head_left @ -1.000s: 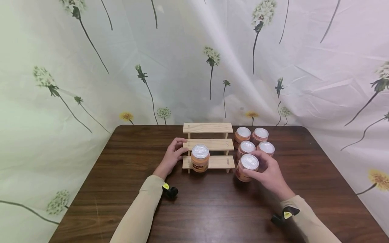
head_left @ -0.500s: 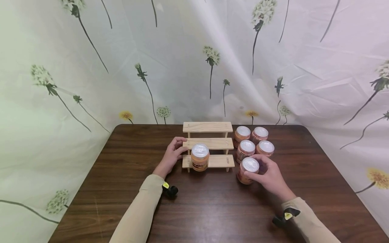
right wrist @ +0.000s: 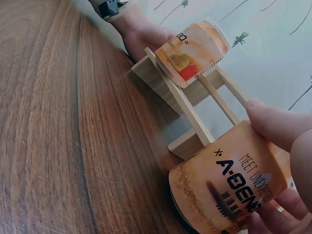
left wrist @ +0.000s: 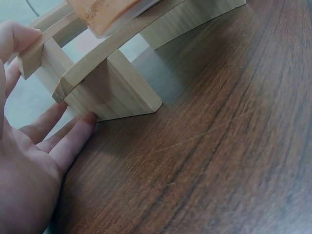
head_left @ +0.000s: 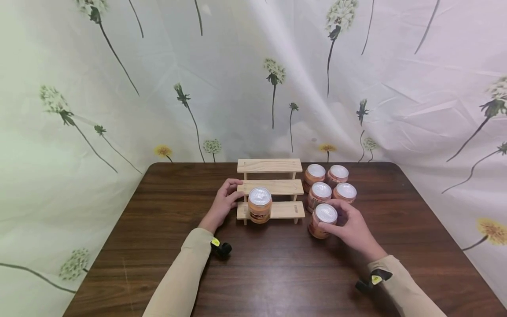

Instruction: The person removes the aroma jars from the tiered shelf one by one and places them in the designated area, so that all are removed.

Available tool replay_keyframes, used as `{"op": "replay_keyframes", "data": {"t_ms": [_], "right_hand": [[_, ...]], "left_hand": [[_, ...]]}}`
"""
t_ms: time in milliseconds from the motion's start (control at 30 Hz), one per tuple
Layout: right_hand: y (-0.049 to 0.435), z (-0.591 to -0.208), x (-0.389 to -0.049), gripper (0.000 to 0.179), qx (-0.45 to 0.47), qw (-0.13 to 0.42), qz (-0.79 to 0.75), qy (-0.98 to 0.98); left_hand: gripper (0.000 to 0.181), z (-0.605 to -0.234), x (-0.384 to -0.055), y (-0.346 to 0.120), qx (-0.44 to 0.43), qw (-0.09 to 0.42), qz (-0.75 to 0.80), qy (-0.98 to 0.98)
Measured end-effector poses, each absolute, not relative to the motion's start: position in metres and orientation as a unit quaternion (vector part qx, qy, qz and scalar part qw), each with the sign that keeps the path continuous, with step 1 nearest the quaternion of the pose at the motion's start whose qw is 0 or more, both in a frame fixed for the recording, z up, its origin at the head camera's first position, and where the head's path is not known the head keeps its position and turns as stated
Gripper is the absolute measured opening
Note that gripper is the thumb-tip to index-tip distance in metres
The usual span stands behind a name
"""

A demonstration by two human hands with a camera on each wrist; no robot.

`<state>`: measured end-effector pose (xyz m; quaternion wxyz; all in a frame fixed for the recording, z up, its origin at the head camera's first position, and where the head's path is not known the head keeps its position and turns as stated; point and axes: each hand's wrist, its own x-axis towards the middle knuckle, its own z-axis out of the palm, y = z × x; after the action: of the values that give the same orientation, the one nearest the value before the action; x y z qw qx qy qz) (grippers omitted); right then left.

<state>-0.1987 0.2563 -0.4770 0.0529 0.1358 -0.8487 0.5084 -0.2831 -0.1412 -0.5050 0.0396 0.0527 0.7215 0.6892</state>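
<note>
A three-step wooden display rack (head_left: 283, 210) stands at the middle of the table. One orange-labelled jar (head_left: 259, 210) with a silvery lid sits upright on its lowest step, toward the left. My left hand (head_left: 223, 204) rests against the rack's left end; in the left wrist view its fairly straight fingers (left wrist: 78, 139) touch the wood by the front leg. My right hand (head_left: 352, 226) grips a second such jar (head_left: 321, 226) between thumb and fingers, right of the rack's front. In the right wrist view the gripped jar (right wrist: 226, 180) shows black lettering.
Several more jars (head_left: 320, 200) stand grouped to the right of the rack, just behind the gripped one. The dark wood-grain table (head_left: 257, 273) ends at the back against a curtain (head_left: 237, 88) printed with dandelions.
Between one second and half a second ago, my right hand drew the gripped jar slightly toward me and right. Since then it has barely shifted. My left hand stays at the rack.
</note>
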Motion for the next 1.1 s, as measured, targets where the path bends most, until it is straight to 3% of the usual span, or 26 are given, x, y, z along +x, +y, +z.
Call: {"op": "replay_keyframes", "data": {"t_ms": [1100], "right_hand": [[0.268,-0.463,-0.199,0.058,0.155,0.031,0.492,-0.856]], "left_hand": [[0.036,-0.503,-0.282,-0.141,0.054,0.041,0.687,0.724]]}}
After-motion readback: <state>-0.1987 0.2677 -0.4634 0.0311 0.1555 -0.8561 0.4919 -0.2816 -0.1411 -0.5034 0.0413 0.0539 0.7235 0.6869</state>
